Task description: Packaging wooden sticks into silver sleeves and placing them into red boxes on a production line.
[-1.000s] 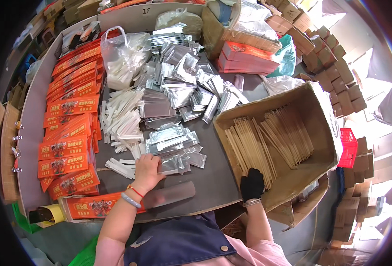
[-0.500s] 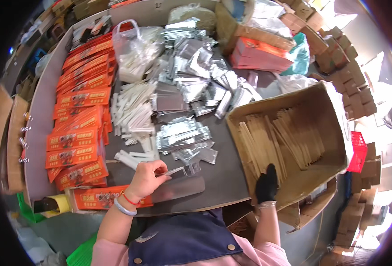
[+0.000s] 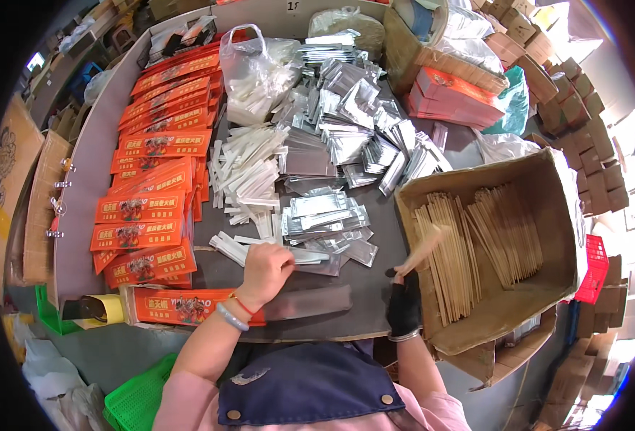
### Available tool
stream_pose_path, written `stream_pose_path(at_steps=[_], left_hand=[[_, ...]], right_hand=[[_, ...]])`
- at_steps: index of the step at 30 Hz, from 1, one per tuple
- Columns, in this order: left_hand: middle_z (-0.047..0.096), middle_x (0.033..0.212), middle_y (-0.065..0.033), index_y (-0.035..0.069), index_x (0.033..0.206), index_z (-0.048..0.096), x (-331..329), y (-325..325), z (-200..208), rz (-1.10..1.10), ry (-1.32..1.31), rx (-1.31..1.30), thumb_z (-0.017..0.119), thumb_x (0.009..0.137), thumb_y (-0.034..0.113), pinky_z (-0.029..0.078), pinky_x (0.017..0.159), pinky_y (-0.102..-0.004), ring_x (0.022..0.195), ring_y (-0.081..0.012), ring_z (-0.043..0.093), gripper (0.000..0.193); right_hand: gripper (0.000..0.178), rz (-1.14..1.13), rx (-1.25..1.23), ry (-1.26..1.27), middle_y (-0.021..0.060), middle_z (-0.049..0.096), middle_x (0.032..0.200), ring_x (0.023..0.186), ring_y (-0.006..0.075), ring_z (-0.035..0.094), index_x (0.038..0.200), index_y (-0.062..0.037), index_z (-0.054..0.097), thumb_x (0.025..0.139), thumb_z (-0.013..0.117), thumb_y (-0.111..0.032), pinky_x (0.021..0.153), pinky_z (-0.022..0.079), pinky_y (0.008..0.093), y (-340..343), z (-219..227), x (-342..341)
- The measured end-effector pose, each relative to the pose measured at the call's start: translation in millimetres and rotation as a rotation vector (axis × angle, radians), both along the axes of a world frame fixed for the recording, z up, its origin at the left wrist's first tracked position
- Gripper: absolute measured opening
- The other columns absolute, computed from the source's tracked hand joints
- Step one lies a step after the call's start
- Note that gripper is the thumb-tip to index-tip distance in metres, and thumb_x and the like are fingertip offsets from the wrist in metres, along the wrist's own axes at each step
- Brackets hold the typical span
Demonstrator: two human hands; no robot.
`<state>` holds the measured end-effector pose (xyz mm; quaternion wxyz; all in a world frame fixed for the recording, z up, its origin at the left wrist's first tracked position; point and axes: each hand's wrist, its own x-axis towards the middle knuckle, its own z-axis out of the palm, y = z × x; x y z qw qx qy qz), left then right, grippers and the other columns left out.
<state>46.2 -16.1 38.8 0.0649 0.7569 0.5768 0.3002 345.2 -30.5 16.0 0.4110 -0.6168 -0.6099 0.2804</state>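
Note:
My left hand [image 3: 266, 273] is pinched closed above the table's near part, on the end of a small clear plastic packet [image 3: 320, 261]. My right hand [image 3: 404, 307], in a black glove with bare fingertips, grips tan wooden chopsticks [image 3: 424, 248], blurred by motion, at the left edge of a cardboard box [image 3: 558, 215]. Inside that box lie two rows of chopsticks [image 3: 450, 266]. Beneath my left wrist is an orange printed sleeve [image 3: 177, 307] in a low tray; a clear plastic strip [image 3: 310, 302] sticks out to its right.
Orange sleeves [image 3: 145, 208] are stacked along the left. Mid-table hold white paper-like strips [image 3: 249, 169], silver packets [image 3: 346, 136] and a clear bag [image 3: 260, 72]. More orange packs [image 3: 454, 97] stand at the back right. A green basket [image 3: 141, 399] sits below the table edge.
My right hand has come out of the cardboard box, leftward, with chopsticks in its grip. My left hand stays over the near table with the packet. The whole view has shifted.

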Motion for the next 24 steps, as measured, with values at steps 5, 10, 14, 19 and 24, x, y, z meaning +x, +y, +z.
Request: stream_pose_path(at_steps=[5,10,14,19,24], left_hand=[[0.062,0.085,-0.0023,0.012,0.082,0.070,-5.5,-41.7,19.2,-0.070,-0.228,-0.718,0.083,0.066,0.021,0.042,0.084,-0.0384,0.090,-0.0218,0.058,0.023],[0.060,0.107,-0.0079,0.008,0.098,0.070,-28.4,-74.2,20.8,0.008,-0.063,-0.351,0.087,0.059,0.029,0.042,0.092,-0.0407,0.105,-0.0288,0.053,0.048],[0.058,0.117,-0.0101,0.006,0.117,0.065,-36.8,-100.6,13.7,0.013,0.045,-0.433,0.088,0.056,0.029,0.040,0.097,-0.0436,0.111,-0.0311,0.049,0.069],[0.057,0.116,-0.0085,0.005,0.120,0.061,-10.3,-83.0,18.9,-0.017,0.086,-0.358,0.088,0.054,0.027,0.040,0.095,-0.0426,0.111,-0.0299,0.049,0.075],[0.056,0.118,-0.0082,0.006,0.123,0.059,-2.1,-78.3,3.1,-0.064,0.054,-0.358,0.086,0.058,0.024,0.041,0.093,-0.0432,0.108,-0.0291,0.051,0.073]], right_hand=[[0.025,0.402,-0.007,-0.143,0.0126,0.055,0.079,0.074,0.0294,0.058,0.113,-0.0091,0.068,0.090,0.061,-0.010,0.067,0.047,0.0382,12.9,18.0,6.4],[0.027,0.611,-0.182,-0.330,0.0093,0.056,0.078,0.074,0.0303,0.059,0.115,-0.0191,0.069,0.089,0.064,-0.018,0.066,0.048,0.0425,9.7,29.2,2.1],[0.025,0.804,-0.111,-0.584,0.0109,0.059,0.080,0.075,0.0311,0.060,0.110,-0.0186,0.070,0.086,0.065,-0.020,0.064,0.047,0.0438,10.1,19.5,-8.1],[0.024,0.750,0.137,-0.375,0.0138,0.064,0.083,0.083,0.0318,0.063,0.102,-0.0100,0.069,0.079,0.071,-0.016,0.073,0.051,0.0403,10.5,-9.3,-48.5],[0.033,0.535,-0.179,-0.120,0.0144,0.063,0.097,0.091,0.0302,0.063,0.109,-0.0053,0.062,0.078,0.072,-0.009,0.079,0.052,0.0366,-16.2,-41.5,-58.9]])
